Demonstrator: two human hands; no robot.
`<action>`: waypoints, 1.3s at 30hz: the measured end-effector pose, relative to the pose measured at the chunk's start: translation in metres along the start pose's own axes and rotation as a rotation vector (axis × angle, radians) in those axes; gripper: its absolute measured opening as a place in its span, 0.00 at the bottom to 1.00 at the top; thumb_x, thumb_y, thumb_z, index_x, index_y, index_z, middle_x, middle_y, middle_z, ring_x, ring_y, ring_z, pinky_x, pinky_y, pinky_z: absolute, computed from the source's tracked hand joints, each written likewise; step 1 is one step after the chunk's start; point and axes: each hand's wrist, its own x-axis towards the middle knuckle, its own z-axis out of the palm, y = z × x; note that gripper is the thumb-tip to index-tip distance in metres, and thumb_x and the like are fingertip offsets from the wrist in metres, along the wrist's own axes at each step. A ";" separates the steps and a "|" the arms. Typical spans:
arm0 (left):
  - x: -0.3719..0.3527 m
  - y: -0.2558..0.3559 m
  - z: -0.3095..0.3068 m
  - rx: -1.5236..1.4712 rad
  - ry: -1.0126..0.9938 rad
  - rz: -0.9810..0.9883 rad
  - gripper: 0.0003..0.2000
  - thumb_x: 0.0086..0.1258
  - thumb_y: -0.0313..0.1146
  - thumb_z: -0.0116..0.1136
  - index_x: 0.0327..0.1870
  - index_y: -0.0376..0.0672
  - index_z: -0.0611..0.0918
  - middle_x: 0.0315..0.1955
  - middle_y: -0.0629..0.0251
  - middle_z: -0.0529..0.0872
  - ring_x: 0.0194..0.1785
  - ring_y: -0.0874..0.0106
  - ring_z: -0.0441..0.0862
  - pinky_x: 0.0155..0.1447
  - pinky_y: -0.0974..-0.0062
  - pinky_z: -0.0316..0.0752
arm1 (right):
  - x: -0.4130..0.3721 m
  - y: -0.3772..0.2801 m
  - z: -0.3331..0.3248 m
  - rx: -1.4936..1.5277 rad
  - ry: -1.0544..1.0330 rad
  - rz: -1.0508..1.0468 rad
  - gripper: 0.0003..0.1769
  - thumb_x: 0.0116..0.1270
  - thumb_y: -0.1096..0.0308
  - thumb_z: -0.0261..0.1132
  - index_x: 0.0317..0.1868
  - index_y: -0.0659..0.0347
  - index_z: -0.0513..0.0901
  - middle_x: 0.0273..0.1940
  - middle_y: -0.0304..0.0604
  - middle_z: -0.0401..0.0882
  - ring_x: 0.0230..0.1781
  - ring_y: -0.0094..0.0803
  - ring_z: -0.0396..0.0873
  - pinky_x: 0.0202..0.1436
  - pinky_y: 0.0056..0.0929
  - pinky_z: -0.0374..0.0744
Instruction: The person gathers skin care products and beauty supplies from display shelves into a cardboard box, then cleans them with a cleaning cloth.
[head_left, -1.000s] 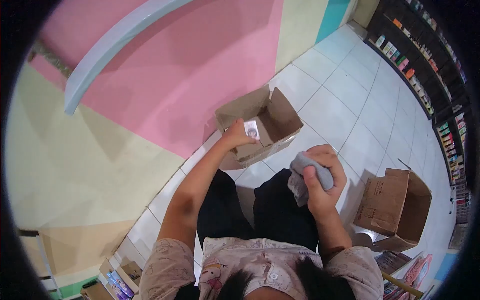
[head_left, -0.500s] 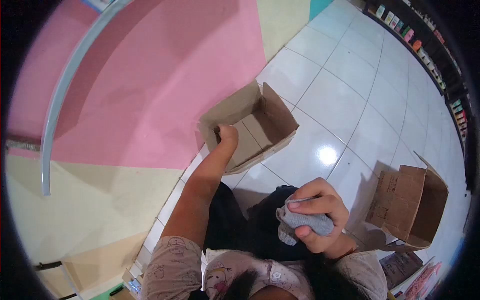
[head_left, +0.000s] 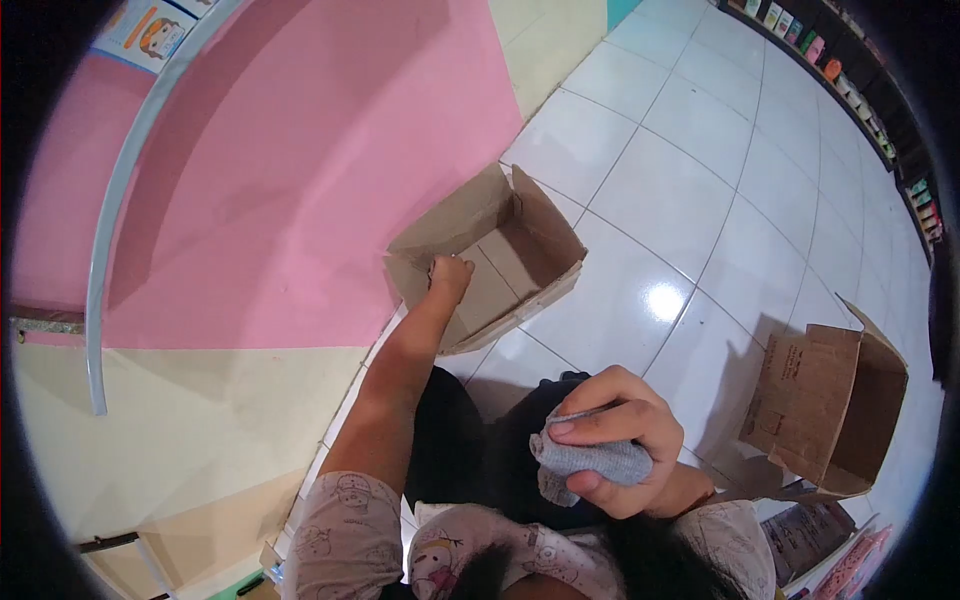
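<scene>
An open cardboard box sits on the tiled floor against the wall, its inside facing up. My left hand reaches over its near left side, with the fingers curled at a dark hand hole in the box wall. The fingertips are partly hidden. Nearer to my body, my right hand is closed around a folded grey knit cloth, the thumb below and the fingers above. The cloth is bunched up, and one end sticks out to the left.
A second open cardboard box lies on its side on the right. Shelves with several bottles run along the far right. A pink and cream wall with a curved pale edge stands on the left.
The view has shifted slightly. My right hand and the grey cloth have moved a little left and down. My left hand stays at the side of the box.
</scene>
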 end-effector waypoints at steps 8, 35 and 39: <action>0.021 0.003 0.026 0.080 0.049 -0.040 0.07 0.66 0.33 0.55 0.41 0.47 0.84 0.33 0.66 0.86 0.35 0.62 0.85 0.22 0.61 0.72 | -0.004 -0.004 0.003 0.037 0.005 0.011 0.19 0.51 0.73 0.75 0.45 0.65 0.83 0.40 0.50 0.78 0.36 0.35 0.80 0.39 0.25 0.77; -0.305 -0.211 -0.432 -0.739 1.660 -0.454 0.40 0.56 0.44 0.70 0.65 0.35 0.63 0.52 0.47 0.73 0.57 0.59 0.73 0.60 0.62 0.70 | 0.001 0.011 0.042 -0.026 0.135 -0.024 0.09 0.62 0.73 0.66 0.42 0.67 0.80 0.39 0.46 0.80 0.39 0.30 0.78 0.45 0.27 0.74; -0.295 -0.215 -0.439 -0.950 1.541 -0.449 0.46 0.52 0.42 0.74 0.67 0.34 0.58 0.51 0.44 0.76 0.54 0.59 0.78 0.53 0.64 0.78 | -0.002 0.017 0.046 -0.017 0.134 -0.026 0.09 0.62 0.74 0.66 0.42 0.67 0.80 0.38 0.45 0.80 0.39 0.30 0.78 0.46 0.26 0.74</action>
